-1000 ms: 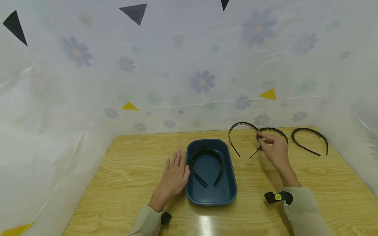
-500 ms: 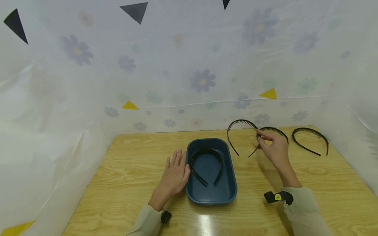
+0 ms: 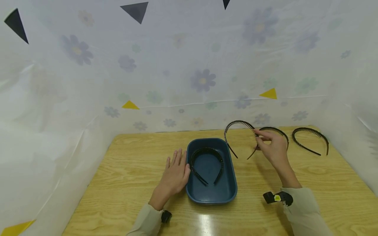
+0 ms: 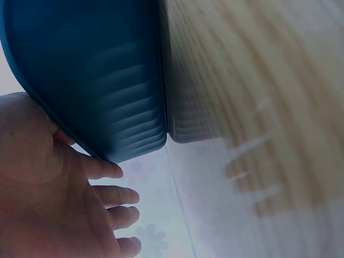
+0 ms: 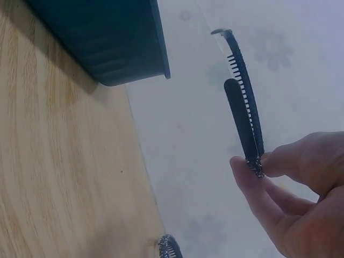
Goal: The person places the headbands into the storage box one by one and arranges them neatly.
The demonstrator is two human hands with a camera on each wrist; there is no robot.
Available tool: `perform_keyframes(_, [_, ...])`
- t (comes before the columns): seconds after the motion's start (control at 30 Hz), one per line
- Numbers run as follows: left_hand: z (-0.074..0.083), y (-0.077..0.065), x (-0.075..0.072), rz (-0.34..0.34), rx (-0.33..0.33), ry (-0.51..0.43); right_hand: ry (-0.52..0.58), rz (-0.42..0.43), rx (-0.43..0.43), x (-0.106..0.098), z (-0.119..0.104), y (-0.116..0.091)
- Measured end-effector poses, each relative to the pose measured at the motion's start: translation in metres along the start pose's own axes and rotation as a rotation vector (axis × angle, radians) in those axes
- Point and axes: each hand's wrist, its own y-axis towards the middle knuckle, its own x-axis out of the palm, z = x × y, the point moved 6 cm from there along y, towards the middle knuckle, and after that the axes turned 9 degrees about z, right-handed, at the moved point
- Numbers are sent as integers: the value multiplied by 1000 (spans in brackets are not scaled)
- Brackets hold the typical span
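Black headband (image 5: 241, 118), dark-blue tray (image 3: 208, 167)

Surface (image 3: 141, 147): wood-grained, smooth, glossy enough to throw back glare and blurred reflections. Tray (image 3: 210, 193): appeared to be blue plastic, smooth, with a soft sheen. Held headband (image 5: 242, 118): looked like black plastic; the flat end was smooth and matt, another stretch rough and glittery. Backdrop sheet (image 3: 177, 75): thin, film-like, faintly shiny, creased. Sleeves (image 3: 304, 206) were soft matt cloth.

Tabletop booth (image 3: 68, 108) of flower-print sheeting (image 3: 165, 42)
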Motion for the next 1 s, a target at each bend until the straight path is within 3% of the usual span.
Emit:
perform_keyframes(0.33, [3, 0, 0, -5, 6, -20, -25, -80, 37, 1, 0, -6])
perform_keyframes(0.57, [5, 1, 0, -4, 11, -26, 46, -127, 56, 6, -3, -8])
perform_keyframes(1.0, [6, 0, -1, -11, 12, -13, 84, -149, 66, 14, -13, -13])
